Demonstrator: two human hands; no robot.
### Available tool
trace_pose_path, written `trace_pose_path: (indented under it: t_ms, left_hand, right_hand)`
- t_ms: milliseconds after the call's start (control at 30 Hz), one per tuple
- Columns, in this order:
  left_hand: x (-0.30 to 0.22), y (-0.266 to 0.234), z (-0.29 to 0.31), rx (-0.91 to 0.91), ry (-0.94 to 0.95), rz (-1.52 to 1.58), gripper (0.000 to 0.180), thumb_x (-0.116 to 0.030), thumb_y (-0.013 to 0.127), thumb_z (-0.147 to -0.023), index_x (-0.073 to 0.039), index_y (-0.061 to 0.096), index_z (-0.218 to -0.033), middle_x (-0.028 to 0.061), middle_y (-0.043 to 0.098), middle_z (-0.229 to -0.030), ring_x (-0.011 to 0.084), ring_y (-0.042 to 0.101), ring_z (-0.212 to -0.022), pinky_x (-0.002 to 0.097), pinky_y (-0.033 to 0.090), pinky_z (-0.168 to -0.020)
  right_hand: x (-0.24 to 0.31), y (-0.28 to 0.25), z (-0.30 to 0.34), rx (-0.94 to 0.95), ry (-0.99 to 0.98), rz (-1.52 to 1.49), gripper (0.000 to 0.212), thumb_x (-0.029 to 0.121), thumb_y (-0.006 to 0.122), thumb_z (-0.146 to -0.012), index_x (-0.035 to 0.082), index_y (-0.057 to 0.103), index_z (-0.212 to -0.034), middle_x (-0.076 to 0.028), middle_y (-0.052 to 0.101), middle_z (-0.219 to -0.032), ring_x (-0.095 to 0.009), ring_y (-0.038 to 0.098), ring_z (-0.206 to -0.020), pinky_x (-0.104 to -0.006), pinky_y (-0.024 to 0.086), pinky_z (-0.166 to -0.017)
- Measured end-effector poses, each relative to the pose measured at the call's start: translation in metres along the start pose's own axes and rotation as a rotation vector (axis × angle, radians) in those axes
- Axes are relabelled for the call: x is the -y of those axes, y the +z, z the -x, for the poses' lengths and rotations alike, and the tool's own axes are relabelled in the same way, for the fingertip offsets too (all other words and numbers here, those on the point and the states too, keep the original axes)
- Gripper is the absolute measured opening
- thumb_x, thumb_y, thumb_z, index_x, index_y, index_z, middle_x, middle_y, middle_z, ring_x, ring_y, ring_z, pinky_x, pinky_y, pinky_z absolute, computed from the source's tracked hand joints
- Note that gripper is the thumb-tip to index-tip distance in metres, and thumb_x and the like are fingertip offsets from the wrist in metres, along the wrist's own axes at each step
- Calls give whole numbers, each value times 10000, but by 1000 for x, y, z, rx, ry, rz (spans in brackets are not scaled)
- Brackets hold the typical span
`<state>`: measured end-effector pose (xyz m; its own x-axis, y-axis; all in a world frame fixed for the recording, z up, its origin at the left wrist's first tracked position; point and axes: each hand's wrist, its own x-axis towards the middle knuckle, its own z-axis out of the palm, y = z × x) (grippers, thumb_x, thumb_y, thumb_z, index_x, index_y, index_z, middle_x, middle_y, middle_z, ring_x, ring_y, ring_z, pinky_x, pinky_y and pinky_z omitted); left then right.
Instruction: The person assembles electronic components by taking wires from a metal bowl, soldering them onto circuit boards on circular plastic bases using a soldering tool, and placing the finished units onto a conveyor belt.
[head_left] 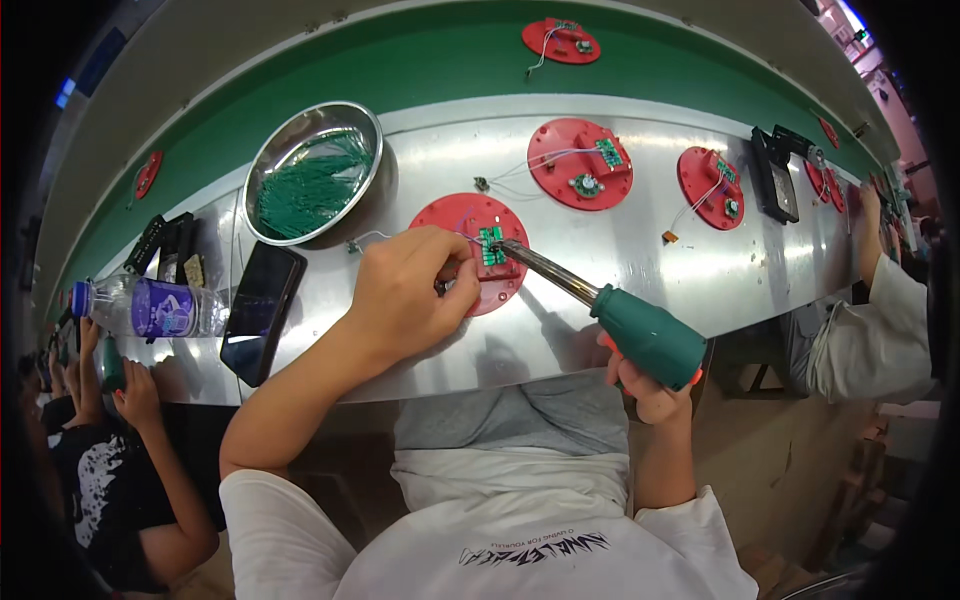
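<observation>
On the metal bench in front of me lies a red round plate point(500, 297) carrying a small green circuit board point(492, 238). My left hand point(410, 285) rests over the plate's left side, its fingers closed in a pinch beside the board; what is between the fingertips is hidden. A thin pale wire point(372, 236) shows behind that hand. My right hand point(652, 392) is wrapped round a soldering gun point(650, 335) with a dark green body and orange trigger parts. Its long metal barrel points left, and the tip meets the board's right part.
A steel bowl point(375, 150) of green wire pieces point(315, 185) stands back left, beside a black phone point(262, 310) and a plastic bottle point(160, 308). More red plates with boards point(580, 150) point(712, 190) lie rightward, near a black stand point(775, 180). Other people work at both sides.
</observation>
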<state>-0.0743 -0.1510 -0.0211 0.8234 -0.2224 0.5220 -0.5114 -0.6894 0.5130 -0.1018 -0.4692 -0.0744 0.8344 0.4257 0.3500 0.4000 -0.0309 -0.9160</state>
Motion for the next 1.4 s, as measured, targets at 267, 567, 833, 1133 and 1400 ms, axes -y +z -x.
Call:
trace_pose_path:
  t_ms: [267, 567, 833, 1133, 1400]
  left_hand:
    - [4, 8, 2, -30, -18, -15, 87, -15, 706, -768, -19, 634, -815, 69, 644, -713, 215, 627, -575, 335, 496, -538]
    - [8, 11, 4, -61, 19, -18, 95, -14, 725, -782, -22, 642, -828, 68, 624, -695, 166, 549, -508, 287, 420, -480]
    - [6, 9, 5, -26, 5, -33, 85, -11, 694, -758, -22, 637, -821, 93, 649, -722, 248, 648, -610, 349, 504, -553]
    - [6, 8, 6, -31, 5, -25, 76, -23, 687, -769, -28, 630, -820, 109, 653, -735, 282, 646, -632, 379, 498, -559]
    - [10, 8, 4, -16, 4, -5, 72, -46, 689, -793, -44, 635, -840, 105, 630, -728, 298, 634, -640, 399, 482, -551]
  right_hand:
    - [6, 11, 0, -7, 6, -29, 343, 77, 606, -903, -74, 617, -1211, -194, 670, -1061, -170, 606, -590, -293, 486, -548]
    - [23, 7, -11, 1, 112, -83, 369, 98, 597, -895, -76, 585, -1221, -173, 632, -974, -191, 587, -589, -294, 482, -509]
    - [40, 17, -23, -203, 254, -360, 312, -17, 600, -836, -102, 630, -1134, -189, 688, -987, -171, 611, -554, -273, 488, -509]
    - [41, 14, -23, -166, 142, -302, 328, 2, 609, -853, -131, 629, -1153, -231, 692, -968, -164, 602, -553, -286, 512, -496]
    - [37, 16, -20, -138, 129, -272, 362, 15, 651, -845, -146, 617, -1167, -222, 697, -915, -163, 617, -601, -295, 532, -508]
